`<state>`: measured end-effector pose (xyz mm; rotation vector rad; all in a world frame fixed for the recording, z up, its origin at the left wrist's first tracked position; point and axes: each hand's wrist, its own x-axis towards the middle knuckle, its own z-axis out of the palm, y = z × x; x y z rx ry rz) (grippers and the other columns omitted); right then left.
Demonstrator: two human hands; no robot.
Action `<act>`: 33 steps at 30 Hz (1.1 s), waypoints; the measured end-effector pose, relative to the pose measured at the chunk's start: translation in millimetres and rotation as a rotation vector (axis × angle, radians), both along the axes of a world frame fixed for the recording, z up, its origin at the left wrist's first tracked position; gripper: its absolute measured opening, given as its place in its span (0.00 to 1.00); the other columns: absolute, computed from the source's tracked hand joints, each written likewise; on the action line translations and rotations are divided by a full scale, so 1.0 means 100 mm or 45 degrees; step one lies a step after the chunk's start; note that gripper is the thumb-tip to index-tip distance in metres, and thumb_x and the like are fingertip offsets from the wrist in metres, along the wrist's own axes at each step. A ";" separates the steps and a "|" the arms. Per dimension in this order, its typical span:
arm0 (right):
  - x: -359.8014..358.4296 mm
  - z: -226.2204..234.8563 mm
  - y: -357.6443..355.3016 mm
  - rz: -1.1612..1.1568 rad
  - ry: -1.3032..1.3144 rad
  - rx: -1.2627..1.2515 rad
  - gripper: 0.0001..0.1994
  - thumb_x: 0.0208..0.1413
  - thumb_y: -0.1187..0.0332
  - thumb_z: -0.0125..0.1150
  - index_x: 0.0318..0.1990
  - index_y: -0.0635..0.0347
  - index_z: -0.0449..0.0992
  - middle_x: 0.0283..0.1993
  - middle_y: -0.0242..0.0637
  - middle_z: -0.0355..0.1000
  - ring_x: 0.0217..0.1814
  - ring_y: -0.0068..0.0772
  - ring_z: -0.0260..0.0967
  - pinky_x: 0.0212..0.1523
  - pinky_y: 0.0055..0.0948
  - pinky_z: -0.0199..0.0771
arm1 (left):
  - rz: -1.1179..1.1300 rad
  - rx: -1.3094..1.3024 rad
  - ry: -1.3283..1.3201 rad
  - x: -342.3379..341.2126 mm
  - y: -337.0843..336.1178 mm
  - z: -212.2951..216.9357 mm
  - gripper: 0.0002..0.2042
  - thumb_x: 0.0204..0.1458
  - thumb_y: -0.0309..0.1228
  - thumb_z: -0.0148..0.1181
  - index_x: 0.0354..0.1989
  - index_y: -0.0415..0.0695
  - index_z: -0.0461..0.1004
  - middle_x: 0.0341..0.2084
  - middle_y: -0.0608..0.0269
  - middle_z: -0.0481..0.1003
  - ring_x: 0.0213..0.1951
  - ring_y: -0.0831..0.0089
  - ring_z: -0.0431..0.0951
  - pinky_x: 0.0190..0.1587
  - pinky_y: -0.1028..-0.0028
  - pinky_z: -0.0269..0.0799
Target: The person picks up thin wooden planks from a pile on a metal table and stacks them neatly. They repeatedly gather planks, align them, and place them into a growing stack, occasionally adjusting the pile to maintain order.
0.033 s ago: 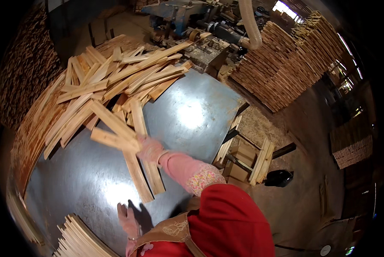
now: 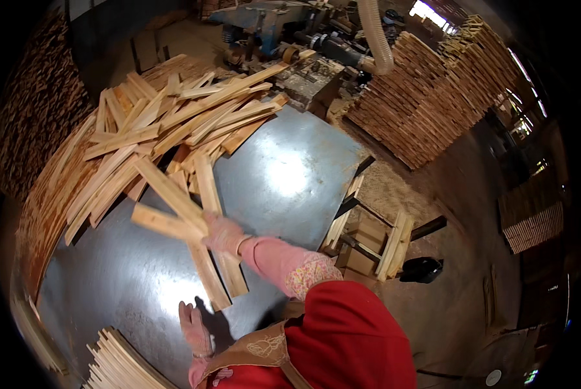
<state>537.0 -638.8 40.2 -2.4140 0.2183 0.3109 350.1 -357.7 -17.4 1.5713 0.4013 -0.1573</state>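
Observation:
My right hand (image 2: pixel 223 235), in a pale pink glove, is closed on the end of a short wooden slat (image 2: pixel 157 221) that points left over the metal table (image 2: pixel 121 259). A longer slat (image 2: pixel 167 188) also runs into this grip from the pile, though its end is partly hidden by my fingers. Beneath and beside the hand lie two more slats, one (image 2: pixel 209 275) reaching toward me. My left hand (image 2: pixel 195 329), gloved too, hovers or rests near the table's front edge with its fingers stretched out and nothing in them. Left of it stands a row of neatly stacked thin slats (image 2: pixel 118 363).
A jumbled heap of slats (image 2: pixel 193 113) covers the table's far left. Behind it stands a machine (image 2: pixel 264 26) with a ribbed hose (image 2: pixel 376 39). Tall lumber stacks (image 2: pixel 413 97) rise at the far right. Right of the table is a rack with slats and a cardboard box (image 2: pixel 360 249).
My right hand and the short slat have shifted slightly left. My left hand has risen a little, fingers still extended. The view has moved slightly.

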 end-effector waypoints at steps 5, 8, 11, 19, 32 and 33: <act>-0.53 -0.05 0.43 0.016 0.192 0.753 0.34 0.57 0.54 0.67 0.67 0.65 0.70 0.57 0.62 0.77 0.61 0.61 0.76 0.59 0.47 0.75 | 0.036 -0.944 0.516 0.49 -0.72 -0.14 0.31 0.65 0.61 0.60 0.63 0.48 0.72 0.58 0.56 0.75 0.54 0.62 0.78 0.50 0.63 0.79; -0.57 -0.47 0.60 0.389 0.226 0.344 0.33 0.60 0.52 0.62 0.66 0.67 0.71 0.52 0.62 0.80 0.57 0.59 0.79 0.57 0.48 0.77 | 0.257 -0.870 0.358 0.47 -0.58 -0.68 0.27 0.64 0.52 0.63 0.62 0.45 0.74 0.50 0.55 0.81 0.49 0.58 0.82 0.50 0.57 0.80; -0.75 -0.29 0.79 0.458 0.276 0.176 0.31 0.61 0.55 0.58 0.66 0.69 0.70 0.46 0.61 0.82 0.50 0.61 0.81 0.52 0.52 0.79 | 0.334 -0.553 0.371 0.48 -0.08 -0.57 0.20 0.61 0.39 0.62 0.54 0.37 0.76 0.43 0.56 0.81 0.41 0.61 0.82 0.45 0.58 0.81; -1.89 -0.23 2.07 0.957 0.414 0.139 0.38 0.63 0.49 0.58 0.72 0.71 0.64 0.44 0.58 0.83 0.48 0.64 0.82 0.54 0.57 0.79 | 0.016 1.101 0.313 0.24 0.68 -0.12 0.29 0.58 0.44 0.66 0.55 0.28 0.75 0.52 0.40 0.79 0.52 0.46 0.81 0.56 0.54 0.77; -0.71 -0.84 0.09 -0.645 -0.456 -0.474 0.38 0.60 0.51 0.66 0.74 0.57 0.63 0.53 0.57 0.79 0.57 0.58 0.79 0.63 0.52 0.75 | 0.385 1.688 0.065 -0.94 1.67 0.25 0.31 0.61 0.35 0.64 0.69 0.30 0.67 0.67 0.36 0.70 0.66 0.44 0.73 0.70 0.57 0.67; -0.57 -0.76 0.08 -0.738 -0.228 -0.255 0.37 0.61 0.50 0.66 0.74 0.56 0.64 0.54 0.56 0.80 0.57 0.58 0.79 0.63 0.51 0.75 | 0.356 1.672 0.018 -0.88 1.69 0.22 0.30 0.62 0.34 0.64 0.70 0.31 0.66 0.68 0.37 0.70 0.67 0.44 0.73 0.70 0.57 0.67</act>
